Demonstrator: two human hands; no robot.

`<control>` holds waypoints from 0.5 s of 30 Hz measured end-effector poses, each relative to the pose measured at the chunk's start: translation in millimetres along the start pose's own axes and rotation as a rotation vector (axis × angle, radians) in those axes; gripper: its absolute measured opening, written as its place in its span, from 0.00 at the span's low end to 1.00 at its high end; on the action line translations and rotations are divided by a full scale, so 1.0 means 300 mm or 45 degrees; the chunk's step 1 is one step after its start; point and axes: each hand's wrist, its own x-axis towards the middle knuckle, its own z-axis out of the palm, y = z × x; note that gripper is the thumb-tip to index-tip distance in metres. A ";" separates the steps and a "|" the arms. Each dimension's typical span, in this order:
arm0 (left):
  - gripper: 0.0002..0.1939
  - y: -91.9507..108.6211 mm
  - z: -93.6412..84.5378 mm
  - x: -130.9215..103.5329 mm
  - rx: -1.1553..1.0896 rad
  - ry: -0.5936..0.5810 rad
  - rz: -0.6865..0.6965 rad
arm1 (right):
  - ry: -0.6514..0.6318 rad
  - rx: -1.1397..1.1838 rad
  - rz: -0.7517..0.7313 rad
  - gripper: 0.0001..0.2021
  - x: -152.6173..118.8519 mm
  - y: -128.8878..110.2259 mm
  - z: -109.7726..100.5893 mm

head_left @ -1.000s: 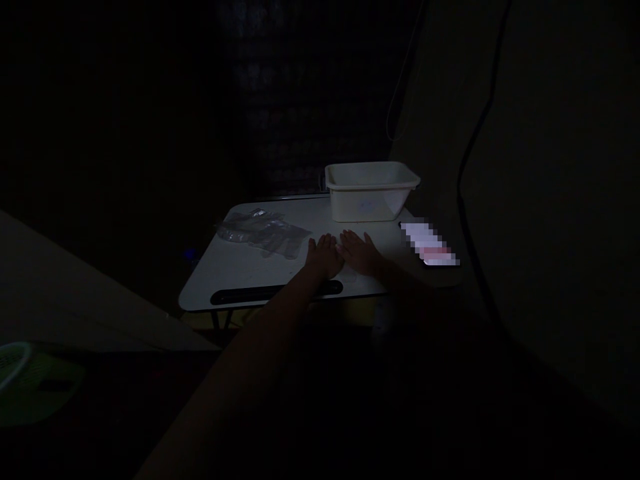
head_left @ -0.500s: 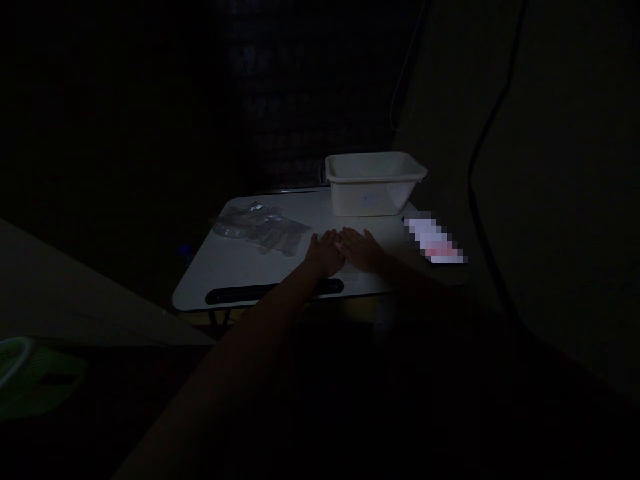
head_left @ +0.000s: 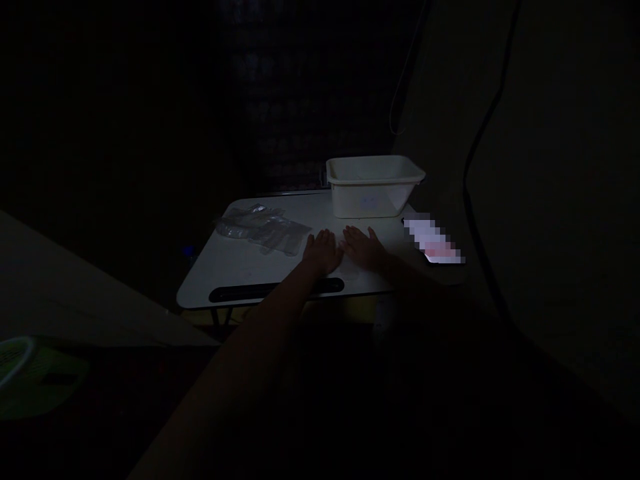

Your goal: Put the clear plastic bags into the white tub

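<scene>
Both hands lie side by side, palms down, near the front middle of a small white table [head_left: 240,267]. My left hand [head_left: 323,253] has its fingers stretched forward, and nothing shows in it. Close on its right, my right hand [head_left: 364,248] is flat too, with the thumb side toward the left hand. What may lie under the palms is hidden; a faint clear patch shows just below them. Crumpled clear plastic bags [head_left: 270,228] lie left of my left hand. Behind the hands stands a cream plastic tub [head_left: 370,200].
At the table's right edge lies a phone [head_left: 433,241] with a lit, blurred screen. A dark slot [head_left: 250,292] runs along the front edge. A green basket [head_left: 45,377] is at lower left; a dark cable [head_left: 467,187] hangs at right.
The hands, which were touching or overlapping at the fingertips, are now slightly apart at the fingers. The view has shifted a little.
</scene>
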 end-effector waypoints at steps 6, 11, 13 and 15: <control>0.31 0.001 0.017 0.005 0.005 -0.016 -0.018 | 0.003 -0.006 -0.023 0.24 -0.008 0.018 0.036; 0.31 0.000 0.022 0.006 0.003 -0.001 -0.021 | -0.005 0.012 -0.037 0.22 -0.001 0.018 0.029; 0.31 -0.005 0.022 0.009 -0.029 0.002 -0.025 | -0.057 0.023 -0.024 0.21 0.005 0.026 0.024; 0.31 -0.013 0.020 0.012 -0.068 0.015 -0.027 | -0.078 0.027 0.042 0.21 0.007 0.043 0.023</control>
